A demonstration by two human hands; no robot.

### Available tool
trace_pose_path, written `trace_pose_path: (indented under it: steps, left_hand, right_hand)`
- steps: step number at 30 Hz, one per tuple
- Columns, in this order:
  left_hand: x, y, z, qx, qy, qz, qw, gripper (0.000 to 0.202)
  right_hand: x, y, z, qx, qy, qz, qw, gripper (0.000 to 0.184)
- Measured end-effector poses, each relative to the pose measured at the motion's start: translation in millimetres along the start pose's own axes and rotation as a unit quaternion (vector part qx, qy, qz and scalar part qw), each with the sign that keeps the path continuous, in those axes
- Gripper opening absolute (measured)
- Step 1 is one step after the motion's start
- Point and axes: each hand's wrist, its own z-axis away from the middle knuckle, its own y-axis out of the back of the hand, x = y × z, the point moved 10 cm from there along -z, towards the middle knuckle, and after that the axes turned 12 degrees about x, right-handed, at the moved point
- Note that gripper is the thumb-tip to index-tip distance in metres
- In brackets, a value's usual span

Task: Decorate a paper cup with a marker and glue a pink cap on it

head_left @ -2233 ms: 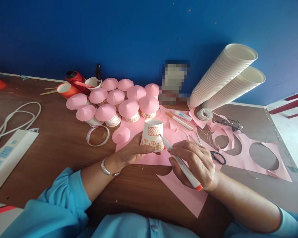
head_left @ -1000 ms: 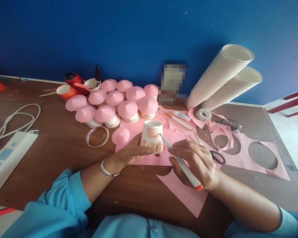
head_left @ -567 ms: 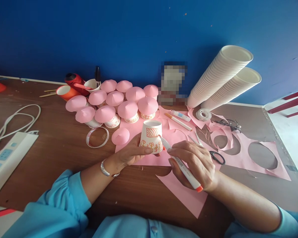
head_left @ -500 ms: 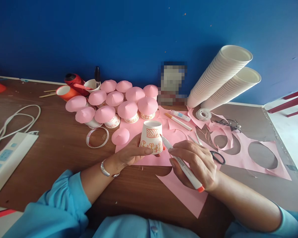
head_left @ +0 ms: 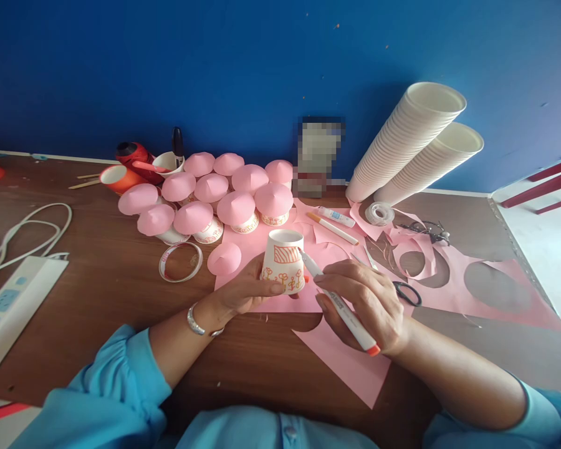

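Note:
My left hand (head_left: 250, 285) grips a white paper cup (head_left: 283, 265), held upside down with its base on top. The cup bears orange flowers around its lower band and a striped rectangle higher up. In my right hand (head_left: 367, 302) is a white marker (head_left: 343, 312) with an orange end, held like a pen. Its tip is at the right edge of the striped rectangle; I cannot tell whether it touches. Behind the cup stand several decorated paper cups with pink cone roofs (head_left: 236, 207). A loose pink paper cone (head_left: 224, 258) lies left of my left hand.
Pink paper with round cut-outs (head_left: 453, 299) and black-handled scissors (head_left: 407, 293) lie to the right. Tall stacks of paper cups (head_left: 409, 140) lean by the blue wall. A tape roll (head_left: 180, 262) and a power strip (head_left: 23, 312) are on the left.
The view has shifted slightly. Both hands keep their hold on the cup and marker, with the marker tip still by the right edge of the striped rectangle.

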Motion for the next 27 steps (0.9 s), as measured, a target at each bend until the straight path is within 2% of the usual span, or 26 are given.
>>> trace_pose_path:
  steps: [12,20,27]
  left_hand:
    - [5,-4.9,0,-0.013,-0.017,0.006,1.000,0.036]
    - [2,5.0,-1,0.020,-0.008,0.013,1.000,0.040]
    - [3,3.8,-1,0.013,-0.010,0.013,1.000,0.039]
  right_hand:
    - [0,-2,-1,-0.010,-0.014,-0.011,1.000,0.028]
    - [0,-5,2,-0.019,-0.017,-0.021,0.999,0.029]
    - [-3,-1,0,-0.011,-0.007,-0.024,1.000,0.028]
